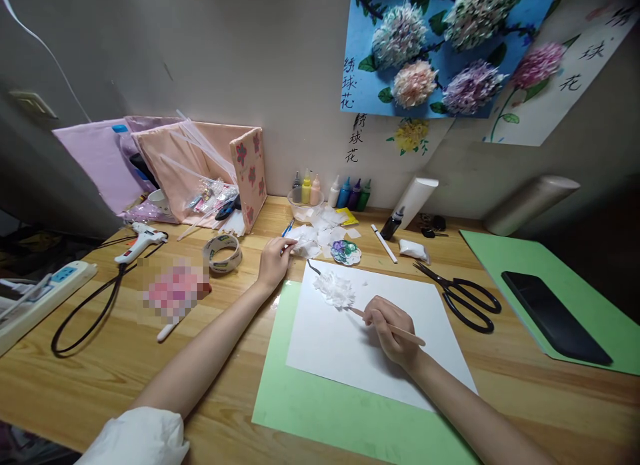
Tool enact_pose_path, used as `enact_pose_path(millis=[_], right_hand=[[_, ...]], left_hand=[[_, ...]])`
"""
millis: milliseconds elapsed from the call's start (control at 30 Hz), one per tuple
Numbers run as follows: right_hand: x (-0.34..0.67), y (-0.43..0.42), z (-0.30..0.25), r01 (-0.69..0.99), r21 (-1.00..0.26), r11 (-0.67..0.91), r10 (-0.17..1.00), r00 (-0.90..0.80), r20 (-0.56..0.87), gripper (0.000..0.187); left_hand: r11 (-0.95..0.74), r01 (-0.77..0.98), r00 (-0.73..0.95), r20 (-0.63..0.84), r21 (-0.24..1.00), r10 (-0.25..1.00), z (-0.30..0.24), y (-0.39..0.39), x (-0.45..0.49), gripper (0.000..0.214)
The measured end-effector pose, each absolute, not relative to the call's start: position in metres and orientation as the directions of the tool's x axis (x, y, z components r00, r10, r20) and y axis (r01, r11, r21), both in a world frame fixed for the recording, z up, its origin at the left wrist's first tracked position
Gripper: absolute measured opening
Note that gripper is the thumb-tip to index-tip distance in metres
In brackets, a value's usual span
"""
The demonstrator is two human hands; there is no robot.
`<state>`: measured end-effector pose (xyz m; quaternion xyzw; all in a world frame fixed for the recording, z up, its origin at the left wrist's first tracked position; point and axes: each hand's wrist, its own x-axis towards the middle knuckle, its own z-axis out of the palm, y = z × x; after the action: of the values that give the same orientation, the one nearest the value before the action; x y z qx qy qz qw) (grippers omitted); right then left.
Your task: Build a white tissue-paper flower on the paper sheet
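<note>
My right hand (393,326) is closed around a thin wooden stick (407,336). The stick's far tip touches the edge of a fluffy white paper flower (334,290), which lies on a white sheet (400,385). A short dark stroke (313,268) marks the sheet's upper left corner. Off to the left, my left hand (275,264) has its fingers pinched at the edge of a pile of thin white paper pieces (306,242); its fingertips partly hide what is between them. A palette (345,252) with green and purple paint sits just beyond the sheet.
Green card (280,385) lies under the sheet. Black scissors (465,298), a phone (555,315) and a white pen (384,244) are to the right. Tape (223,254), a glue gun (140,244) and a power strip (47,302) lie left. Paint bottles (344,193) stand behind.
</note>
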<state>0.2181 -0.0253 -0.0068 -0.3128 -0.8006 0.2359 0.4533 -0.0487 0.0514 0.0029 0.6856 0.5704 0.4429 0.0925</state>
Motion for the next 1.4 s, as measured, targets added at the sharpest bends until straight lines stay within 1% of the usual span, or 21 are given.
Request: enact_pose_path(millis=[167, 233, 300, 333, 400, 433, 500, 533, 567, 633, 700, 800, 867, 967, 1067, 1200, 1300, 1400], right_hand=[[0.219, -0.025, -0.007, 0.303, -0.670, 0.678, 0.730, -0.391, 0.561, 0.027], [0.219, -0.025, -0.007, 0.291, -0.669, 0.684, 0.724, -0.385, 0.573, 0.026], [0.219, -0.025, -0.007, 0.286, -0.662, 0.693, 0.717, -0.372, 0.590, 0.026], [0.219, -0.026, -0.006, 0.287, -0.659, 0.695, 0.716, -0.360, 0.598, 0.027], [0.220, -0.026, -0.005, 0.295, -0.660, 0.691, 0.722, -0.332, 0.607, 0.028], [0.220, -0.026, -0.005, 0.296, -0.664, 0.686, 0.727, -0.320, 0.608, 0.029], [0.221, -0.026, -0.004, 0.300, -0.677, 0.672, 0.740, -0.309, 0.597, 0.030], [0.221, -0.026, -0.004, 0.307, -0.687, 0.659, 0.751, -0.320, 0.578, 0.031], [0.221, -0.025, -0.003, 0.316, -0.697, 0.644, 0.763, -0.342, 0.549, 0.032], [0.221, -0.024, -0.002, 0.341, -0.716, 0.609, 0.781, -0.414, 0.468, 0.033], [0.220, -0.022, -0.001, 0.350, -0.723, 0.596, 0.780, -0.465, 0.419, 0.032], [0.218, -0.020, 0.001, 0.351, -0.715, 0.605, 0.770, -0.486, 0.413, 0.032], [0.217, -0.019, 0.001, 0.368, -0.712, 0.597, 0.779, -0.478, 0.406, 0.031], [0.217, -0.019, 0.002, 0.395, -0.745, 0.538, 0.827, -0.420, 0.375, 0.030], [0.216, -0.018, 0.002, 0.381, -0.804, 0.455, 0.872, -0.372, 0.317, 0.029], [0.217, -0.017, 0.003, 0.356, -0.846, 0.397, 0.894, -0.358, 0.269, 0.029], [0.218, -0.018, 0.002, 0.349, -0.834, 0.427, 0.887, -0.340, 0.312, 0.030], [0.220, -0.021, 0.000, 0.303, -0.770, 0.561, 0.816, -0.357, 0.454, 0.035]], left_hand=[[-0.341, 0.669, -0.076, 0.517, 0.661, 0.853, 0.006, 0.052, -0.047, 0.014], [-0.349, 0.652, -0.109, 0.538, 0.673, 0.836, 0.011, 0.047, -0.044, 0.015], [-0.390, 0.617, -0.096, 0.557, 0.684, 0.825, 0.018, 0.034, -0.036, 0.014], [-0.433, 0.594, -0.047, 0.567, 0.678, 0.822, 0.021, 0.024, -0.031, 0.013], [-0.580, 0.515, 0.196, 0.572, 0.631, 0.797, 0.026, 0.000, -0.017, 0.013], [-0.648, 0.452, 0.342, 0.551, 0.614, 0.761, 0.027, -0.012, -0.010, 0.014], [-0.737, 0.324, 0.568, 0.501, 0.593, 0.653, 0.026, -0.034, 0.003, 0.019], [-0.762, 0.297, 0.647, 0.466, 0.575, 0.604, 0.025, -0.041, 0.008, 0.020], [-0.773, 0.297, 0.689, 0.434, 0.561, 0.580, 0.024, -0.046, 0.012, 0.021], [-0.792, 0.321, 0.730, 0.396, 0.520, 0.556, 0.021, -0.048, 0.015, 0.021], [-0.803, 0.350, 0.742, 0.380, 0.482, 0.552, 0.018, -0.045, 0.014, 0.021], [-0.805, 0.382, 0.751, 0.355, 0.454, 0.557, 0.017, -0.040, 0.012, 0.021], [-0.786, 0.421, 0.731, 0.344, 0.452, 0.589, 0.015, -0.039, 0.011, 0.019], [-0.726, 0.504, 0.654, 0.342, 0.469, 0.675, 0.013, -0.039, 0.014, 0.015], [-0.626, 0.585, 0.540, 0.329, 0.516, 0.775, 0.010, -0.036, 0.017, 0.012], [-0.492, 0.654, 0.407, 0.281, 0.575, 0.869, 0.009, -0.031, 0.021, 0.012], [-0.445, 0.672, 0.356, 0.268, 0.592, 0.895, 0.010, -0.030, 0.023, 0.011], [-0.423, 0.678, 0.324, 0.272, 0.601, 0.906, 0.012, -0.030, 0.024, 0.012]])
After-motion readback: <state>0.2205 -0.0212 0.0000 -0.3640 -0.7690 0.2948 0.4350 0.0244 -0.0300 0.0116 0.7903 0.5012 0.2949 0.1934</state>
